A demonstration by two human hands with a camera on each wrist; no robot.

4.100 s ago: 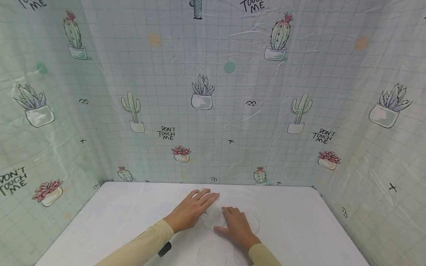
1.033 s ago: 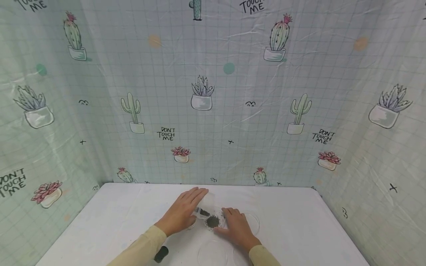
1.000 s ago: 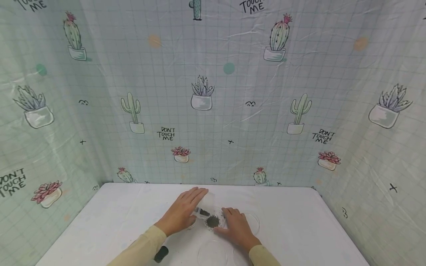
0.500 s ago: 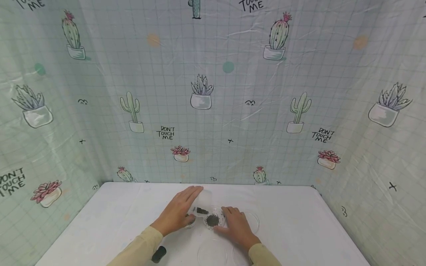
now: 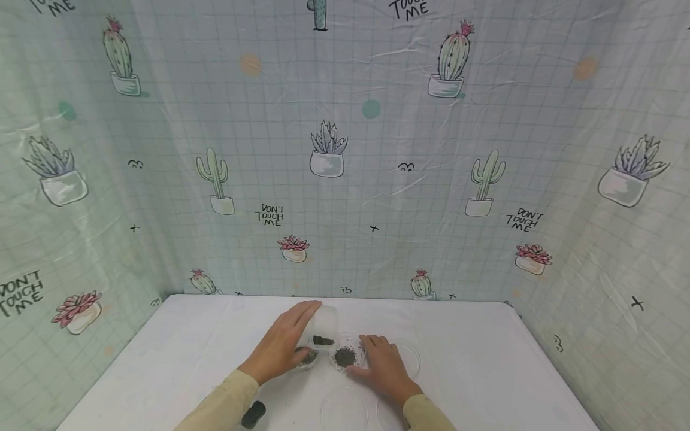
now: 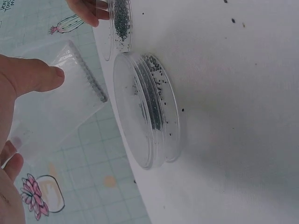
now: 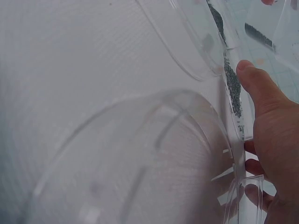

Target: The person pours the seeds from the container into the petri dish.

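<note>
My left hand (image 5: 286, 341) grips a clear plastic container (image 5: 326, 320) between thumb and fingers, with dark granules along its bottom edge. In the left wrist view, this container (image 6: 56, 102) tilts in front of the wall. On the table, my right hand (image 5: 388, 365) holds the right side of a round clear petri dish (image 5: 353, 342) with thumb and fingertips. A pile of dark granules (image 5: 345, 357) lies in its middle, with loose grains around it. Beneath the left hand sits another clear dish (image 6: 135, 112) with dark granules, partly hidden in the head view.
Clear round dishes or lids lie nearby: one (image 5: 345, 413) toward the front, one (image 5: 412, 362) behind the right hand and one (image 5: 389, 416) partly under the right wrist. A black object (image 5: 253, 414) shows by the left sleeve. Stray grains (image 6: 233, 20) dot the white table.
A pile of granules has appeared in the right-held dish since the oldest frame. My left hand and its container have moved left, and the container has come more upright. The right hand stays put.
</note>
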